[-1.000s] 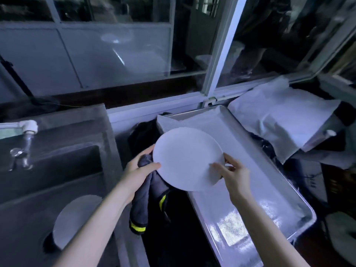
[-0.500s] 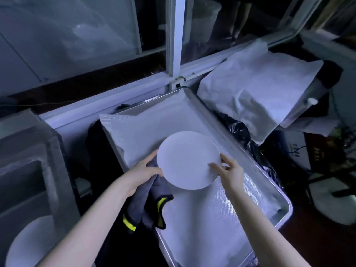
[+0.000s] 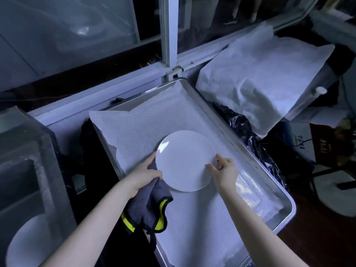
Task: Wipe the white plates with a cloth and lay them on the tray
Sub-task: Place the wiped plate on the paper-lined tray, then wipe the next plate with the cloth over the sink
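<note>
- A dim work area under a window frame (image 3: 169, 35) is being viewed, with a metal tray (image 3: 288, 212) lined with white mesh (image 3: 154, 122) lying beside a dark sink (image 3: 38, 151).
- A white plate (image 3: 185, 162) is being held low over the middle of the tray; whether it is touching the mesh cannot be told.
- Its left edge is being gripped by the left hand (image 3: 142, 174), whose fingers are also curled round a grey cloth (image 3: 150, 205).
- Its right rim is being pinched by the right hand (image 3: 224, 171), thumb on top.
- The cloth is likely being put at risk of getting trapped beneath the plate, since it is hanging right at the edge.
- A slip is being risked, as only the rim is being held.
- A second plate (image 3: 25, 241) is lying in the sink, apparently not yet wiped.
</note>
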A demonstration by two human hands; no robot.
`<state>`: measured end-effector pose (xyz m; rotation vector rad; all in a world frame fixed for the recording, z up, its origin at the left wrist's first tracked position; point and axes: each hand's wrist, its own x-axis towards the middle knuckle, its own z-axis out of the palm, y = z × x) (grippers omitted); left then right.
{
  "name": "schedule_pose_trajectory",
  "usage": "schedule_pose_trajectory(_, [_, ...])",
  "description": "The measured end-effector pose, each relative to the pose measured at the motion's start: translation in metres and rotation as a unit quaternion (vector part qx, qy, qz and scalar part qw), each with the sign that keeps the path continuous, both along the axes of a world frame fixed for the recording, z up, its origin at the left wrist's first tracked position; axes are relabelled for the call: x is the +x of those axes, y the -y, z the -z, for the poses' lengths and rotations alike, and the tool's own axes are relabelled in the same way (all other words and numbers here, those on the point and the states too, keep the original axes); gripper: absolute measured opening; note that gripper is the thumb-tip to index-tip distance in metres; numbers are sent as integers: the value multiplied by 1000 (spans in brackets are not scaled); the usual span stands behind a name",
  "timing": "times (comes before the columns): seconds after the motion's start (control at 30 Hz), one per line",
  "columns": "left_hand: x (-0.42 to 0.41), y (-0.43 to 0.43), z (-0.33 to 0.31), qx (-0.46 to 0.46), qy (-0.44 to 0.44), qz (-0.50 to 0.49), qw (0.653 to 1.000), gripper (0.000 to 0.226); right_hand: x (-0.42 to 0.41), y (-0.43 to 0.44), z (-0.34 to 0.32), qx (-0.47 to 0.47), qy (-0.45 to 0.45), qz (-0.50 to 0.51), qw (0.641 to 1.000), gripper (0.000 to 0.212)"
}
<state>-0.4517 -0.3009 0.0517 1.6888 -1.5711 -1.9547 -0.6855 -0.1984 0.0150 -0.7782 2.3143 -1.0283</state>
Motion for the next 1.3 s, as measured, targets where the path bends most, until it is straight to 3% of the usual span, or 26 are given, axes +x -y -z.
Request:
schedule_pose_trajectory(0.07, [-1, -3, 0, -9, -9, -3, 1000, 87, 1, 0, 3, 5, 0, 6, 1000, 17])
schedule_pose_trajectory(0.17, [-2, -8, -2, -16, -19, -16, 1000, 84, 3, 0, 4, 9, 11, 8, 1000, 13])
schedule_pose_trajectory(0.27, [3, -15, -6, -27, -10, -56, 998, 84, 9, -2, 0, 10, 9, 24, 1000, 50])
schedule_pose_trajectory(0.33, [12, -21, -11, -30, -18, -96, 995, 80, 23, -3, -11, -18, -18, 4, 1000, 50])
schedule_pose_trajectory(0.47, [41, -34, -27, -54, -78, -186, 978, 60, 76, -5, -41, -84, 13, -152, 985, 23])
schedule_pose_trajectory(0.6, [86, -48, -45, -109, -146, -258, 949, 51, 139, -1, -73, -93, 90, -302, 945, 18])
schedule_pose_trajectory(0.77, [167, -66, -62, -124, -229, -371, 891, 53, 213, 5, -88, -55, 155, -430, 888, 55])
schedule_pose_trajectory(0.83, [206, -77, -67, -110, -281, -427, 852, 51, 247, 7, -88, -41, 156, -464, 871, 62])
schedule_pose_trajectory(0.97, [298, -104, -70, -113, -336, -529, 771, 51, 328, 15, -90, -34, 125, -515, 847, 10])
schedule_pose_trajectory(1.07, [364, -124, -66, -133, -302, -572, 751, 55, 394, 16, -92, -36, 147, -534, 832, 27])
schedule_pose_trajectory(1.3, [502, -162, -51, -180, -40, -540, 821, 71, 535, 15, -94, -83, 89, -569, 813, 11])
